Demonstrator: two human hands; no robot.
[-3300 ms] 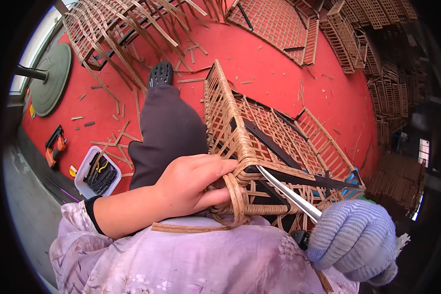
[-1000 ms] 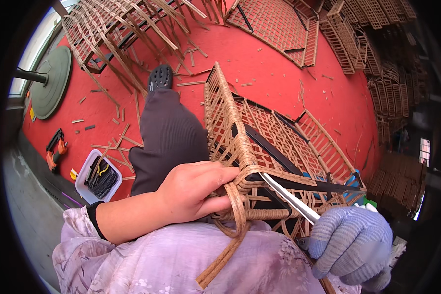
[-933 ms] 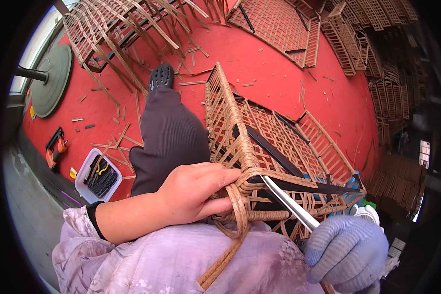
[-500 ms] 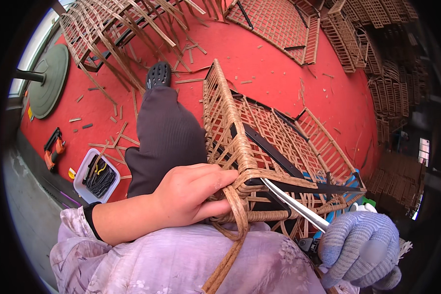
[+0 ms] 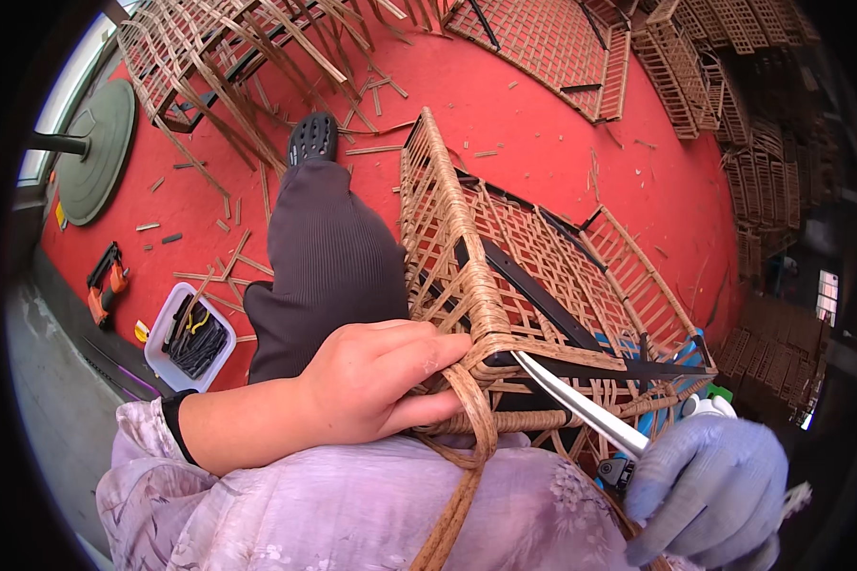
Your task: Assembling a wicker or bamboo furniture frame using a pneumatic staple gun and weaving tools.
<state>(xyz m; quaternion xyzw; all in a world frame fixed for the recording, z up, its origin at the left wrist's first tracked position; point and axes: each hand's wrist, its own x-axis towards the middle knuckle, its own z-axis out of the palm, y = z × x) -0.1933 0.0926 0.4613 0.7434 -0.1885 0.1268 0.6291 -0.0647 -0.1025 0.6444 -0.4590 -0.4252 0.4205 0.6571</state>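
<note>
My bare left hand [image 5: 381, 376] is closed at the near corner of a brown woven rattan panel [image 5: 481, 276], pinching a doubled rattan strip [image 5: 452, 514]. The strip loops below the fingers and its loose end hangs over my lap. My right hand [image 5: 714, 485], in a grey-blue knitted glove and blurred, is closed round the end of a long, slightly curved, pale metal tool [image 5: 581, 407]. Its narrow tip enters the weave beside the wrapped corner, next to a black frame bar [image 5: 657, 367]. The gloved hand hides the tool's handle.
A white tub [image 5: 189, 338] of black pieces and an orange-black power tool [image 5: 108, 285] lie left on the red floor. An unfinished rattan piece [image 5: 229, 57] with loose strips stands ahead. More woven panels [image 5: 543, 48] lie beyond; others are stacked right. Cut strips [image 5: 229, 271] are scattered.
My gloved right hand has moved slightly right and down with the tool, whose tip remains at the corner. My left hand keeps its pinch. The whole view has shifted a little.
</note>
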